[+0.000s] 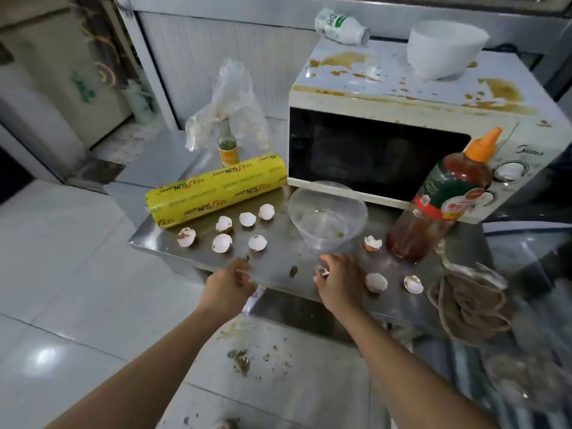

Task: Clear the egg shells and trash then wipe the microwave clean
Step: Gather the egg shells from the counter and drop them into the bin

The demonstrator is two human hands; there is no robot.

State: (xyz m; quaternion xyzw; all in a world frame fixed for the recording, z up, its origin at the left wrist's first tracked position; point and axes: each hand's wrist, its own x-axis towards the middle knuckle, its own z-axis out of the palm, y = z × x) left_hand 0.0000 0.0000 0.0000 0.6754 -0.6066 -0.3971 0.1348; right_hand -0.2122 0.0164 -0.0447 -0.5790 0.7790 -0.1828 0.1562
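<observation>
Several broken egg shells lie on the steel table (278, 274): a group at the left front (222, 243), one beside the sauce bottle (372, 243) and two at the right front (376, 282). My right hand (339, 281) pinches an egg shell (321, 270) near the table's front edge. My left hand (230, 284) hovers at the front edge with fingers loosely curled, holding nothing that I can see. A clear plastic bowl (328, 213) stands just behind my right hand. The white microwave (402, 128) at the back has brown stains over its top.
A yellow cling-wrap roll (216, 188), a small bottle (228, 144) and a clear plastic bag (232, 97) sit at the left back. A red sauce bottle (439, 199) leans by the microwave. A white bowl (445, 48) and a tipped bottle (340, 26) are on top. Rope (470, 308) coils at right.
</observation>
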